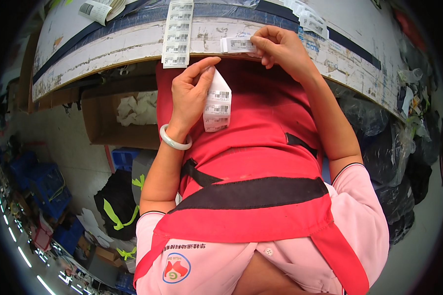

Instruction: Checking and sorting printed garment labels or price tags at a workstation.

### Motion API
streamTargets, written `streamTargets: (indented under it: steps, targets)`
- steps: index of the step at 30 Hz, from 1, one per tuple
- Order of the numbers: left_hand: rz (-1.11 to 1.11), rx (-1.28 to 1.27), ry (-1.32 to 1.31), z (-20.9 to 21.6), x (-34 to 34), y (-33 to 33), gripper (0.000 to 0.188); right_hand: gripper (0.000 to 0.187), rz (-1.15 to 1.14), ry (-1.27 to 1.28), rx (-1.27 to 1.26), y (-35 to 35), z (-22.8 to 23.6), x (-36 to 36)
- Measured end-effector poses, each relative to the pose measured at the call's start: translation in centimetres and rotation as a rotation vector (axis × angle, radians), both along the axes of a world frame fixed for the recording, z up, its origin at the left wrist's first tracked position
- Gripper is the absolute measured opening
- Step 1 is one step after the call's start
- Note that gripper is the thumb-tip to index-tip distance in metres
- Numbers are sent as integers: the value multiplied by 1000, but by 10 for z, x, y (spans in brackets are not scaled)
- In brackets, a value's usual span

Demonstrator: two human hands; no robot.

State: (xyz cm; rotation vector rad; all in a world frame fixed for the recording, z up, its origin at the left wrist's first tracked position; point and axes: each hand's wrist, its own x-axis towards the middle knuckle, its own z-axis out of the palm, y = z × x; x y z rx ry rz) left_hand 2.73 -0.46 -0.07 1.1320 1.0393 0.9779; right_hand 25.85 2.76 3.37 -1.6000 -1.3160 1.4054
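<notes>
A strip of white barcode labels (218,109) hangs from my left hand (192,93), pinched between thumb and fingers over the red apron (251,123). At the table's near edge, my right hand (283,51) has its thumb and forefinger closed on the right end of a small stack of white barcode labels (239,45). That stack lies on the worn white tabletop. Left of it, a longer strip of barcode labels (177,34) runs across the table and slightly over its edge, touched by neither hand.
The table (108,54) has dark blue bands along it. More labels lie at its far left (94,11) and far right (312,22). Below left stands a cardboard box (101,118) with crumpled paper. Plastic-wrapped dark bundles (389,152) are piled at the right.
</notes>
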Motion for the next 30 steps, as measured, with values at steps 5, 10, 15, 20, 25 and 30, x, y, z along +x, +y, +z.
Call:
streamTargets:
  steps: [5,10,15,20,25,30]
  targets:
    - [-35,-43,-31,1,2,1,20,21,44,95,-30,-9,14,-1]
    - [-118,-147,-205,6,-2,3,20,20,150,137,-36,-18,19,-10]
    - [-144,-223,-161,6,-6,-1,20,21,209,132,-74,-28,17,-17]
    - [-129,-297,-257,12,-8,-2,19,29,-62,37,254,-25,16,4]
    - [-174,-317,-265,15,-4,-1,18,29,96,248,-13,-34,22,-8]
    - [-125,-254,-179,21,1,-6,18,17,-32,186,123,-31,12,23]
